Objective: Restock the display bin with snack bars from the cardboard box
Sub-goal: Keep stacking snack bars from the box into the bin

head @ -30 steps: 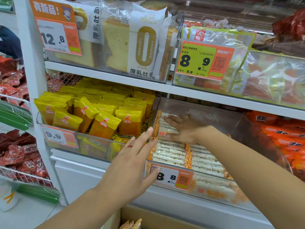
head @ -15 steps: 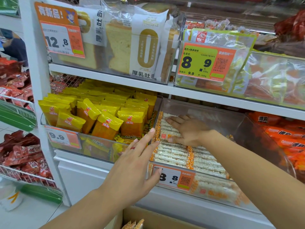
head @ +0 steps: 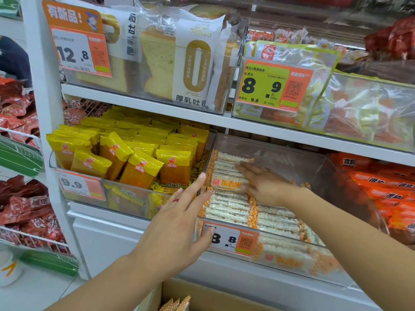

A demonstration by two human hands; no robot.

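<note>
Head view shows the right hand (head: 267, 187), fingers flat, pressing snack bars (head: 226, 198) lying crosswise in the display bin (head: 350, 187) at frame centre, left hand (head: 177, 227) open at its rim, nearer the cardboard box (head: 215, 297) at the bottom edge.

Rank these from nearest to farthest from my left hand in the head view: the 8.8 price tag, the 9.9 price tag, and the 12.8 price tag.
From the left hand:
1. 8.8 tag, by the thumb, on the bin front.
2. 9.9 tag, left, on the yellow packs' bin.
3. 12.8 tag, upper left, top shelf.
</note>
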